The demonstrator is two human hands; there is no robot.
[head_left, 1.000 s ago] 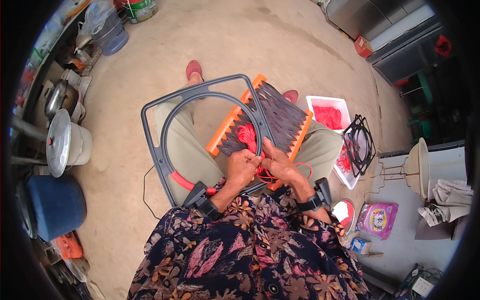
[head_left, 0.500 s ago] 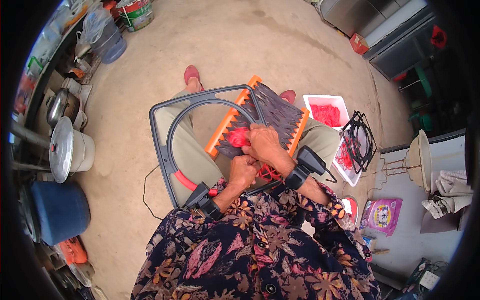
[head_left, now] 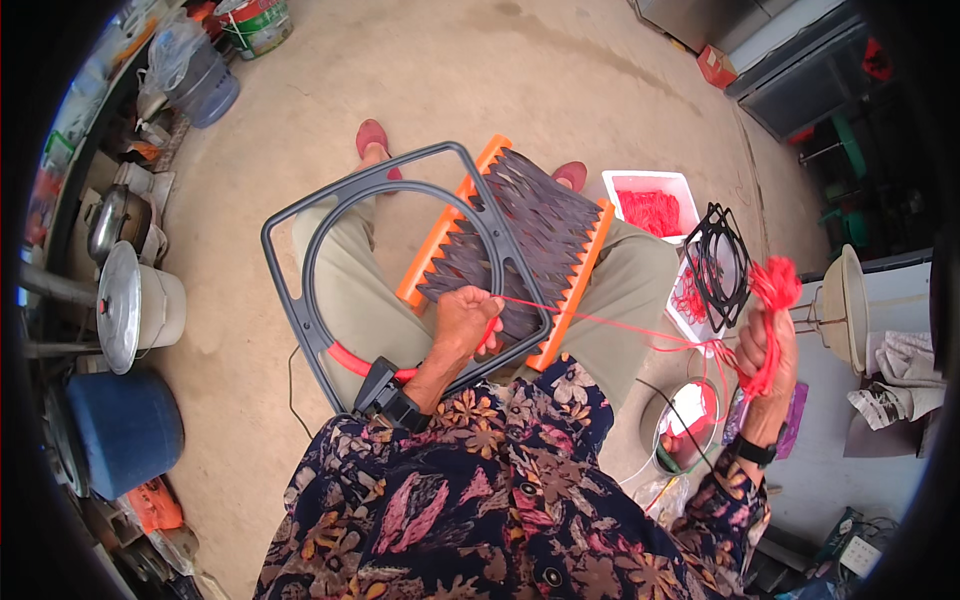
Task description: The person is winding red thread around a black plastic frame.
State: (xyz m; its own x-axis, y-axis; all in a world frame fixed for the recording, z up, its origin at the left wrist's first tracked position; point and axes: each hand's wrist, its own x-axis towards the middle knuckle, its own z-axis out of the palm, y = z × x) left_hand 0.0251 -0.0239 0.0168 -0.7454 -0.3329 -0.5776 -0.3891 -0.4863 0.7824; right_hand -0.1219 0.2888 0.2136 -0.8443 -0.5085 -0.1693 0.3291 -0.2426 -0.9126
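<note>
A dark grey square frame [head_left: 285,275] with a round ring inside it rests tilted over my lap. Red cord [head_left: 345,360] wraps the ring's lower left part. My left hand [head_left: 466,322] is closed at the ring's right side, pinching a red strand. From there the strand [head_left: 590,318] stretches across to my right hand [head_left: 765,352], raised out to the right. That fist grips a bundle of red cord [head_left: 775,283], its loops bulging above and below the fingers. Beneath the frame lies a rack with orange toothed rails [head_left: 585,270] and dark grey strips [head_left: 545,215] between them.
To the right, a white foam box [head_left: 680,185] holds red cord, with black openwork frames [head_left: 715,265] beside it. A metal bucket [head_left: 655,425] stands by my right thigh. Pots [head_left: 165,305], a blue barrel [head_left: 125,425] and a water jug [head_left: 205,90] line the left.
My right hand has swung from beside the left one far out to the right with the cord bundle, drawing the strand out. The grey frame has shifted slightly left and up.
</note>
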